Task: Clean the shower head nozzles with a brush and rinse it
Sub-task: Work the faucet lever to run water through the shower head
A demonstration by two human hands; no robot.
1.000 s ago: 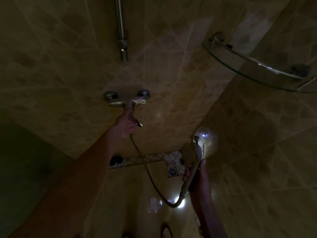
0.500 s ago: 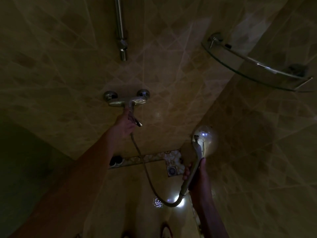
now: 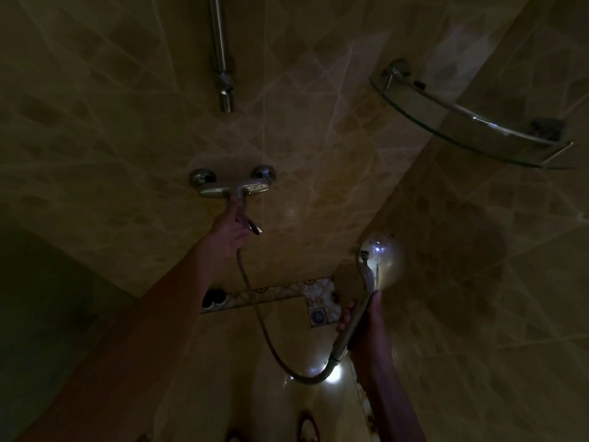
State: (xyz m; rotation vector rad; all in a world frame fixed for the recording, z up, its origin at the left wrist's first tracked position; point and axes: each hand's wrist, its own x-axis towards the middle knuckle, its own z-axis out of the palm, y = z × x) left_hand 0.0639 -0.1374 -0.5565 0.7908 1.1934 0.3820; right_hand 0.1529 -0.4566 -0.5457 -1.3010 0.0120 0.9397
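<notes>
In a dim shower stall, my right hand grips the handle of the chrome shower head, whose round back faces me and whose nozzles point away toward the right wall. Its metal hose loops down and up to the wall mixer tap. My left hand reaches up and is closed around the tap's lever. No brush shows in the frame.
A chrome riser pipe runs down the back wall above the tap. A glass corner shelf hangs at upper right. A square floor drain lies in the patterned floor strip, with a dark object to its left.
Both hands hold almost the same places. The bright reflection on the wet floor near the hose loop has shifted slightly.
</notes>
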